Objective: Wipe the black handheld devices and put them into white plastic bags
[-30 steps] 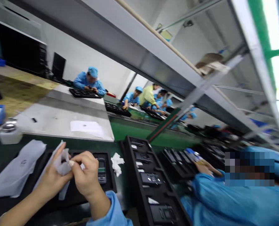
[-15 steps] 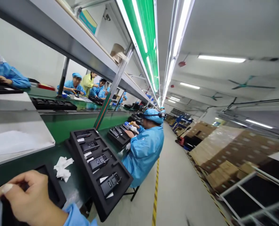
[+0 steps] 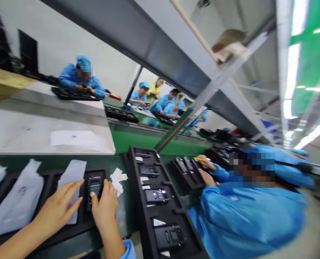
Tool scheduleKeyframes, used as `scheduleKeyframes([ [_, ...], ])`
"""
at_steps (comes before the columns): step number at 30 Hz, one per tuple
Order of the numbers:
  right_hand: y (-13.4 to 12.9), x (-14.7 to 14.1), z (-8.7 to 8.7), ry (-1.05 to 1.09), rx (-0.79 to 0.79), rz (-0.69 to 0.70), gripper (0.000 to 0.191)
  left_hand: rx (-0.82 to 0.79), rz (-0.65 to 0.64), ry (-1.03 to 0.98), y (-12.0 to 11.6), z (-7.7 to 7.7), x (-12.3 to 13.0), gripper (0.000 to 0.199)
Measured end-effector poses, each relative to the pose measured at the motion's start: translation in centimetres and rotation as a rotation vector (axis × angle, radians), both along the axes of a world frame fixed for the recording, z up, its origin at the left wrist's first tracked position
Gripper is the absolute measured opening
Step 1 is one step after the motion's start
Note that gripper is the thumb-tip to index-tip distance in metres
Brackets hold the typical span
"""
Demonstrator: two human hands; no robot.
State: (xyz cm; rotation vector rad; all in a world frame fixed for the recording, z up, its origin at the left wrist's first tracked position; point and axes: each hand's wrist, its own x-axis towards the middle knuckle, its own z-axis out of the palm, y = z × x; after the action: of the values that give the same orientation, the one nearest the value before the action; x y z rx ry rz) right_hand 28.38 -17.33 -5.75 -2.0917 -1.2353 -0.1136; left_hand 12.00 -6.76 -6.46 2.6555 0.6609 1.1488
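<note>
Several foam compartments make up the black tray [image 3: 80, 219] before me. My right hand [image 3: 105, 205] is closed at a black handheld radio [image 3: 95, 184] in the tray's right-hand compartment, its thumb on the front and its fingers along the right side. Just left of it, my left hand [image 3: 61, 203] reaches over a pale plastic bag [image 3: 73, 172] with its fingers apart; whether they touch the bag I cannot tell. Another pale bag [image 3: 21, 196] lies in the tray further left, beside a third at the frame's edge.
A second black tray [image 3: 146, 225] to the right holds several radios [image 3: 169, 237] and white slips. Crumpled white tissue [image 3: 118, 180] lies between the trays. A co-worker in blue [image 3: 246, 219] sits at the right. A white board [image 3: 54, 118] and a slanted metal post [image 3: 192, 108] stand beyond.
The view has swung left, bringing more of the bench into sight. My right hand, earlier pinching near white plastic, is now at the radio, and my left hand is now clearly in view.
</note>
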Motion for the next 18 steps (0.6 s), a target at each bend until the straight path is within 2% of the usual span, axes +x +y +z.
scheduleKeyframes([
  [6,1.7,-2.1,1.1,-0.002,-0.273,0.034,0.070,-0.078,0.071,0.015,-2.4,0.0,-1.8,0.045],
  [9,2.5,-2.1,1.7,-0.005,-0.305,0.013,0.075,-0.179,0.069,-0.009,-2.8,-0.3,-3.0,0.045],
  [13,2.8,-0.6,2.0,0.123,-0.213,0.020,0.080,-0.438,0.019,-0.101,-3.1,-0.8,-3.9,0.045],
  [16,2.4,-0.2,2.0,0.421,-0.040,0.069,0.078,-0.770,-0.045,-0.197,-3.7,-1.0,-3.7,0.049],
  [18,2.1,-1.4,2.1,0.609,0.094,0.140,0.078,-1.025,-0.133,-0.266,-4.2,-0.7,-3.5,0.060],
])
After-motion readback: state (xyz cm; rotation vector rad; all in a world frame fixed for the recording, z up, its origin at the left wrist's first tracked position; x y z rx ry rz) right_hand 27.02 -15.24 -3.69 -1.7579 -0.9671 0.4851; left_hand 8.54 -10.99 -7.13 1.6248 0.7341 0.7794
